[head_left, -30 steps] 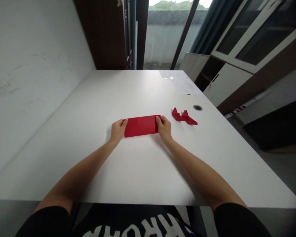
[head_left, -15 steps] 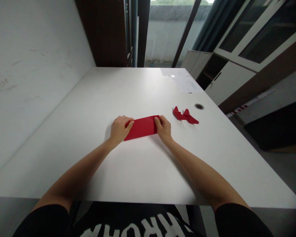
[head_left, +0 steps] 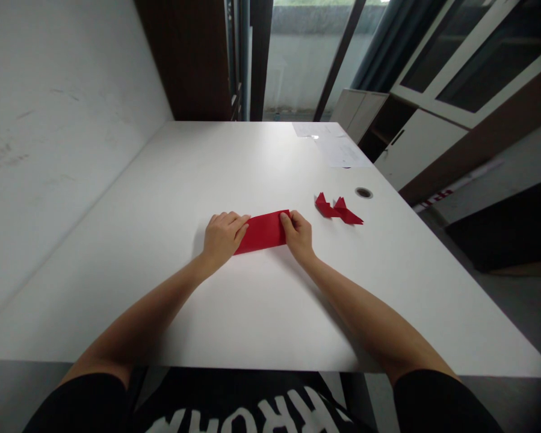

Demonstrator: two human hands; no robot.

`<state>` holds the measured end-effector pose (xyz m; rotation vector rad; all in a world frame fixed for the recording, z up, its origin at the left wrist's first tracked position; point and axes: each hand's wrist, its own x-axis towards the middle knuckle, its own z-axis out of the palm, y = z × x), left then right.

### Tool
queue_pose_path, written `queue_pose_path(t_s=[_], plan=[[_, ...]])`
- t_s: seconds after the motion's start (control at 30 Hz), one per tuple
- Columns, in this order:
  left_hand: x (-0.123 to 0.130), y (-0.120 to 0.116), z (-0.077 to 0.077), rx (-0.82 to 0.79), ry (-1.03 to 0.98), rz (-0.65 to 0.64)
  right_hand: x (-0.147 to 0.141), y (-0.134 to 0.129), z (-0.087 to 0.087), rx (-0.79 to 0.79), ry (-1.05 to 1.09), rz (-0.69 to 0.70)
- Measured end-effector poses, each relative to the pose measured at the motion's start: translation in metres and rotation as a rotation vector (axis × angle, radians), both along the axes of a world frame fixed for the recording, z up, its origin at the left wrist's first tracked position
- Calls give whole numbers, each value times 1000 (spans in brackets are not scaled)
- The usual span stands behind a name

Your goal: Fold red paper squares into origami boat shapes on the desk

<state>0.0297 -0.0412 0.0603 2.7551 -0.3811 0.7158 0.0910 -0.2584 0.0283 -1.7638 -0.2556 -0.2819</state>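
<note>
A folded strip of red origami paper (head_left: 263, 231) lies on the white table (head_left: 162, 180), in front of me and slightly tilted. My left hand (head_left: 222, 236) sits over the strip's left end, fingers together, and hides that end. My right hand (head_left: 297, 236) pinches the right end between thumb and fingers. To the right of my right hand, apart from it, lies a folded red origami piece (head_left: 337, 210) with pointed tips.
Loose white papers (head_left: 337, 149) lie at the far right of the table, and a round cable grommet (head_left: 363, 192) is set in its surface. A wall runs along the left side. White cabinets stand beyond the right edge, with a glass door ahead.
My left hand has slid right and now covers more of the strip's left end, so less red paper shows. My right hand and the red origami piece have barely moved.
</note>
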Motion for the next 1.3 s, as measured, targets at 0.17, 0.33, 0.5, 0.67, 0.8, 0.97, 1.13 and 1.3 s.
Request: queue_pose_path(t_s=[0.17,0.33,0.5,0.67,0.8,0.97,1.13,1.3], plan=[[2,1,1,-115,52,-11,-1,0,0,-21,-18,28],[5,3,2,-180,83,-15,0,-1,0,-41,-19,75],[4,3,3,-200,72,-14,2,-1,0,-16,22,107],[2,1,7,-269,54,-19,3,-2,0,-3,45,103],[1,-1,8,-357,65,-20,3,-2,-2,-11,36,123],[2,0,7,-388,77,-15,3,-1,-4,4,14,145],[2,0,7,-362,86,-6,1,-1,-1,17,17,150],[1,-1,8,-310,88,-15,-1,-1,3,15,38,99]])
